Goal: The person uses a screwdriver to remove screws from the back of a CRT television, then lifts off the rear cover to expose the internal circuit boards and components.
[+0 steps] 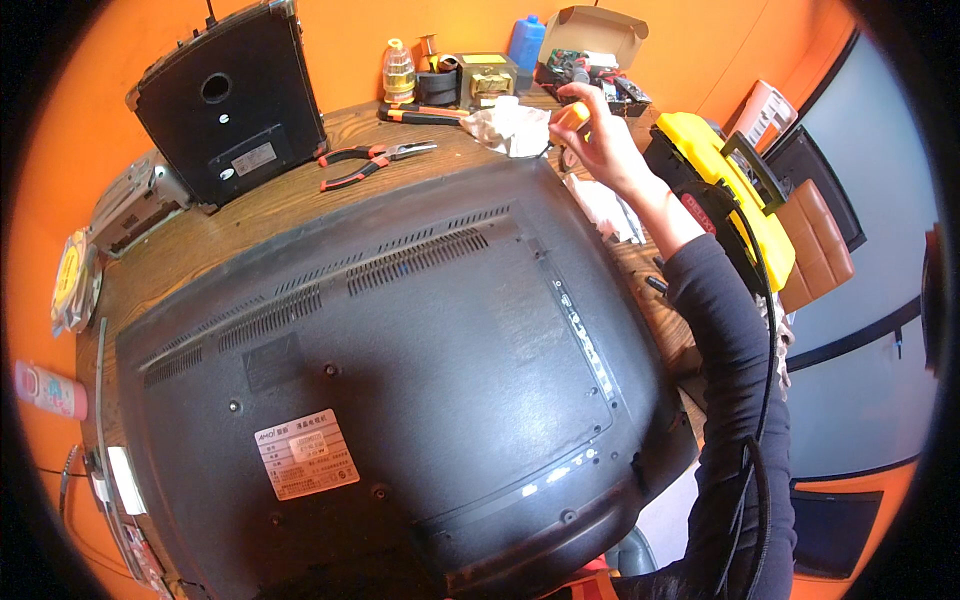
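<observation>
A large black flat-screen television lies with its back panel up, its vent slots along the far side and a silver label near the front left. Beyond its far right corner, my right hand is raised with the fingers closed round a small yellow-orange piece. The fingers cover most of it, so its kind cannot be told. Crumpled white tissue lies just left of that hand, and an open cardboard box of parts stands behind it. My left hand is out of view.
Orange-and-black pliers and another orange-and-black handled tool lie on the wooden table. A black speaker-like box stands far left. At right are a yellow-lidded toolbox and a black cable along my sleeve.
</observation>
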Action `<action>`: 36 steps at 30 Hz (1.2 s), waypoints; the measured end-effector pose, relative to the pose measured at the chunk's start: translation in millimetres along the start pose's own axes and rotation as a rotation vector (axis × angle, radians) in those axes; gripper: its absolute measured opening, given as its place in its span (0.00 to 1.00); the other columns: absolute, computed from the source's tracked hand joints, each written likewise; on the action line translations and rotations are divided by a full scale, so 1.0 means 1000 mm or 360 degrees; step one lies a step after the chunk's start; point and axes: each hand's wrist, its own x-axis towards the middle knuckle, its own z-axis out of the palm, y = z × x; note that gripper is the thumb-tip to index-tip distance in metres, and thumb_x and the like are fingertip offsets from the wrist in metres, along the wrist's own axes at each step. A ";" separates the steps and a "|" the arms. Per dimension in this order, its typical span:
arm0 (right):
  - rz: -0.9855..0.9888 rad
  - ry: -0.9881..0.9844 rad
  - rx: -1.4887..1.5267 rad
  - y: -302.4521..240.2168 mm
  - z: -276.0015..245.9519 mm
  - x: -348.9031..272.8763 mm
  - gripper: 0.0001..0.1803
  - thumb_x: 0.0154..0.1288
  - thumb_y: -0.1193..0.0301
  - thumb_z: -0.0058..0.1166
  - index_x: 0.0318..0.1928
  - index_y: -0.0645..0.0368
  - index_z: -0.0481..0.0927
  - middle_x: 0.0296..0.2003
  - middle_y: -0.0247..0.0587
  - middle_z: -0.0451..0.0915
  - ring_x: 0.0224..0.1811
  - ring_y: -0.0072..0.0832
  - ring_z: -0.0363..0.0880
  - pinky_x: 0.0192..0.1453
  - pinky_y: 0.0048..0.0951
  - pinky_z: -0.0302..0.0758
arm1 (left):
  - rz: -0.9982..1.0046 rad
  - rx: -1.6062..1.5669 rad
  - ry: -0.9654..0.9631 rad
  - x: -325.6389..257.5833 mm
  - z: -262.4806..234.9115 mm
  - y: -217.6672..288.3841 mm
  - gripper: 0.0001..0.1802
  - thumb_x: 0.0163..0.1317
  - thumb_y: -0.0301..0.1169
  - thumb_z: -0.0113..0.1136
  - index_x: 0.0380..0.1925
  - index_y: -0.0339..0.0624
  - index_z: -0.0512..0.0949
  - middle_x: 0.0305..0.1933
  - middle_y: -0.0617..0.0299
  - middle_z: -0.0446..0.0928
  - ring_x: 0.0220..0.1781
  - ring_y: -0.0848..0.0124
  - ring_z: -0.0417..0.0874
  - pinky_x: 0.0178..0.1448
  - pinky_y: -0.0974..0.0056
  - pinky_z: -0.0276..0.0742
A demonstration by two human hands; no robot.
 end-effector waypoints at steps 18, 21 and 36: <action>0.0697 -0.0141 -0.0655 0.040 -0.029 0.073 0.11 0.59 0.66 0.53 0.32 0.63 0.76 0.22 0.44 0.81 0.15 0.23 0.78 0.21 0.24 0.75 | 0.0027 0.0080 0.0092 -0.028 0.003 0.000 0.10 0.59 0.39 0.47 0.37 0.53 0.75 0.46 0.61 0.76 0.46 0.63 0.74 0.51 0.54 0.63; 0.0596 -0.0340 -0.0516 0.047 -0.031 0.076 0.10 0.61 0.65 0.53 0.31 0.60 0.73 0.21 0.40 0.80 0.16 0.22 0.77 0.21 0.24 0.73 | 0.0094 0.0099 -0.0110 -0.028 -0.002 -0.001 0.10 0.60 0.38 0.46 0.38 0.52 0.74 0.47 0.61 0.75 0.47 0.62 0.74 0.51 0.54 0.63; 0.0501 -0.0578 -0.0926 0.018 -0.040 0.081 0.22 0.60 0.54 0.56 0.35 0.63 0.71 0.22 0.40 0.78 0.19 0.23 0.77 0.24 0.26 0.74 | 0.0001 0.0127 -0.0049 -0.032 0.002 0.002 0.12 0.59 0.39 0.50 0.42 0.54 0.73 0.48 0.59 0.75 0.51 0.61 0.75 0.55 0.51 0.64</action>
